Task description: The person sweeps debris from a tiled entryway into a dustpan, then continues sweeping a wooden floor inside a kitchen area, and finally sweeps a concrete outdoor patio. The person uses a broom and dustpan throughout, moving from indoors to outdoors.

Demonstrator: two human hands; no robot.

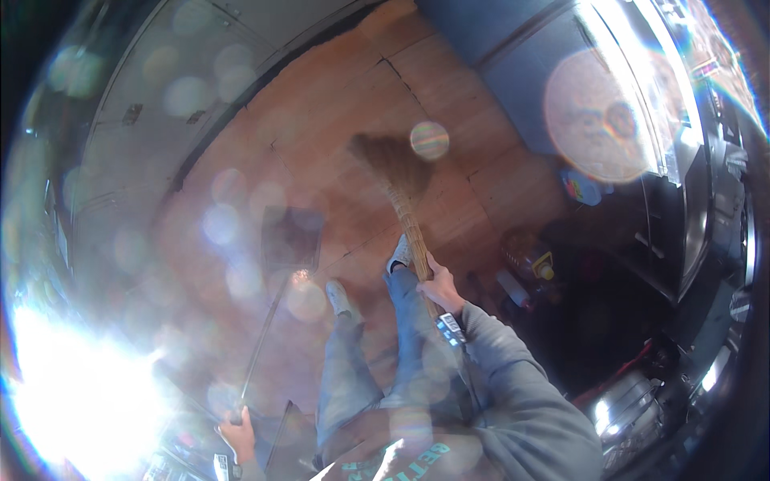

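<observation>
My right hand (pixel 442 285) grips the woven handle of a straw broom (pixel 411 225), whose bristles fan out over the brown floor (pixel 337 180) ahead of my feet and look blurred. At the lower left, my left hand (pixel 238 434) is closed around the end of a long thin handle. That handle runs up to a dark dustpan (pixel 293 239), which lies on the floor left of the broom. A gap of floor separates the bristles from the dustpan. Both hands wear devices at the wrist.
Light cabinet-like panels (pixel 144 114) line the upper left. On the right stand a blue-grey panel (pixel 517 78), a white container (pixel 586 187) and a large bottle with a yellow cap (pixel 544 269). A pale cylindrical item (pixel 513 288) is beside it. Glare hides the lower left.
</observation>
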